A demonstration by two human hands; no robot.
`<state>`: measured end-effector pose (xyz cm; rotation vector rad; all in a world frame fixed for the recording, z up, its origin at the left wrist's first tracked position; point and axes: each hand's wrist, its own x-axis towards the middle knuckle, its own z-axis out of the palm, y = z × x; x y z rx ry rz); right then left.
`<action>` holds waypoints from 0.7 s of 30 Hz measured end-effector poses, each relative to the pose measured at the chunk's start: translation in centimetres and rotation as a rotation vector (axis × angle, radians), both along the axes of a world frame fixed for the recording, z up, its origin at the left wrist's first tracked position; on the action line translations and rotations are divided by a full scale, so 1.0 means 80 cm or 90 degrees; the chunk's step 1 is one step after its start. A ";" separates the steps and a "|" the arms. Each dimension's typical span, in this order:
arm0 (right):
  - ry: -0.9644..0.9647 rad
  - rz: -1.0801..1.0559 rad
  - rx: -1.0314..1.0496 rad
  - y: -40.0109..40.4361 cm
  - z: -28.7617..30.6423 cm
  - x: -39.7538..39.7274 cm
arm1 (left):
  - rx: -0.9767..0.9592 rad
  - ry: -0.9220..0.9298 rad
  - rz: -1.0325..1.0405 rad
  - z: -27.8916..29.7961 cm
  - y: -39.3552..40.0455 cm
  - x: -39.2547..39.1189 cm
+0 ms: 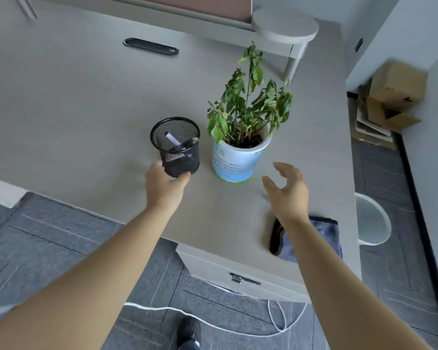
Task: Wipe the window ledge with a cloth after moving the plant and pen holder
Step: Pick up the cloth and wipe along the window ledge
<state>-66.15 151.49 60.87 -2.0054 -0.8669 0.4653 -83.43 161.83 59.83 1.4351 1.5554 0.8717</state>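
Both hands (165, 186) beside pen holder (177, 147)

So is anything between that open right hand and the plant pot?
Nothing visible. Only bare desk lies between the right hand and the plant pot. The pen holder stands on the pot's other side, at the left hand.

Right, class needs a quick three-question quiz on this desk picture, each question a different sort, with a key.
1. True or false: the left hand touches the pen holder.
2. Which is nearer the right hand: A plant pot, B pen holder?
3. Fill in: the grey cloth lies at the desk's near ___ corner.

Key: 1 true; 2 A; 3 right.
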 end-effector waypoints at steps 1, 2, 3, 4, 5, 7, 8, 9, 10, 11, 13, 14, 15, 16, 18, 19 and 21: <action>-0.015 -0.007 -0.008 -0.018 0.002 0.009 | -0.015 0.017 -0.008 -0.001 -0.015 0.006; -0.024 -0.016 -0.020 -0.036 0.004 0.019 | -0.036 0.029 -0.028 -0.002 -0.030 0.014; -0.030 -0.028 -0.039 -0.056 0.004 0.028 | -0.057 0.038 -0.053 -0.002 -0.049 0.024; -0.034 -0.042 -0.062 -0.076 0.003 0.037 | -0.076 0.047 -0.077 -0.003 -0.069 0.036; -0.039 -0.055 -0.087 -0.096 0.002 0.045 | -0.093 0.048 -0.102 -0.004 -0.088 0.048; -0.047 -0.083 -0.136 -0.130 -0.003 0.057 | -0.134 0.043 -0.148 -0.005 -0.124 0.074; -0.044 -0.093 -0.160 -0.143 -0.007 0.063 | -0.161 0.042 -0.169 -0.007 -0.138 0.086; -0.034 -0.099 -0.182 -0.154 -0.011 0.067 | -0.185 0.045 -0.192 -0.010 -0.148 0.098; -0.017 -0.102 -0.201 -0.162 -0.015 0.069 | -0.202 0.045 -0.213 -0.011 -0.155 0.107; 0.005 -0.105 -0.214 -0.166 -0.019 0.070 | -0.213 0.043 -0.228 -0.010 -0.160 0.114; 0.043 -0.120 -0.231 -0.169 -0.024 0.069 | -0.213 0.046 -0.258 -0.015 -0.164 0.127; 0.059 -0.128 -0.234 -0.167 -0.026 0.069 | -0.217 0.055 -0.266 -0.017 -0.164 0.131; 0.076 -0.138 -0.237 -0.164 -0.027 0.068 | -0.218 0.069 -0.274 -0.018 -0.162 0.135; 0.095 -0.148 -0.241 -0.161 -0.027 0.067 | -0.211 0.090 -0.284 -0.019 -0.161 0.138; 0.126 -0.159 -0.250 -0.154 -0.025 0.064 | -0.210 0.129 -0.313 -0.020 -0.158 0.142; 0.133 -0.165 -0.246 -0.152 -0.024 0.062 | -0.209 0.142 -0.328 -0.019 -0.156 0.145; 0.141 -0.181 -0.219 -0.153 -0.021 0.061 | -0.194 0.154 -0.356 -0.014 -0.156 0.151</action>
